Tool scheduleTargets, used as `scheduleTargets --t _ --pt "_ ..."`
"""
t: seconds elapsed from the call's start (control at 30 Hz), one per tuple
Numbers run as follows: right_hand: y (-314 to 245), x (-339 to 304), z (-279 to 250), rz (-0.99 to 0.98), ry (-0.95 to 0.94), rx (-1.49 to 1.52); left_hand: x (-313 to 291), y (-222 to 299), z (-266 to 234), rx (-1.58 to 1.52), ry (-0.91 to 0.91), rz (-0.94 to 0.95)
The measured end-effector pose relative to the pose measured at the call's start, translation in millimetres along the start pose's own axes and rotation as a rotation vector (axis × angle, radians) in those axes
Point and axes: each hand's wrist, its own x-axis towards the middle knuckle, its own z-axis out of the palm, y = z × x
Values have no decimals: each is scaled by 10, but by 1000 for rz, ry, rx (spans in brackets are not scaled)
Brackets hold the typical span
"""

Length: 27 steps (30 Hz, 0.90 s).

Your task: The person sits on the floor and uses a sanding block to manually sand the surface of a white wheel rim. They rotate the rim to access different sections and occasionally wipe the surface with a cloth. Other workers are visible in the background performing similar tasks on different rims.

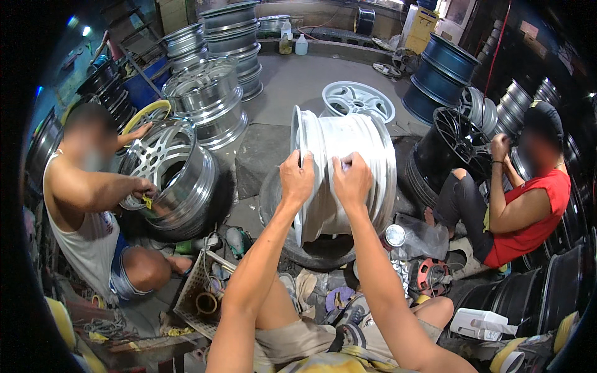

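A whitish wheel rim (348,133) lies on its side in front of me, its barrel facing me, on top of a dark tyre (273,208). My left hand (296,178) is closed at the rim's left lip, with the thumb up. My right hand (352,181) is closed over the middle of the barrel, thumb and fingers drawn together. What either hand pinches, if anything, is too small or hidden to make out. Both forearms reach forward over my lap.
At left a person (84,193) works on a shiny rim (158,152); at right a person in red (525,205) sits beside a black rim (457,140). Rim stacks (231,50) stand behind. A plastic crate (189,289), a can (394,236) and an orange reel-like object (431,276) lie nearby.
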Motion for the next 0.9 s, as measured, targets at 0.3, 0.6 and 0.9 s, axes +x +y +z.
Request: scheduleTargets --t 0.3,0.6,0.9 --pt "92 17 -28 24 -13 -17 -13 38 -19 63 0 2" --pt "45 43 -55 33 -63 0 17 -28 -81 73 28 12" --pt "242 -142 -221 157 -110 33 -10 -16 -111 148 -10 -4"
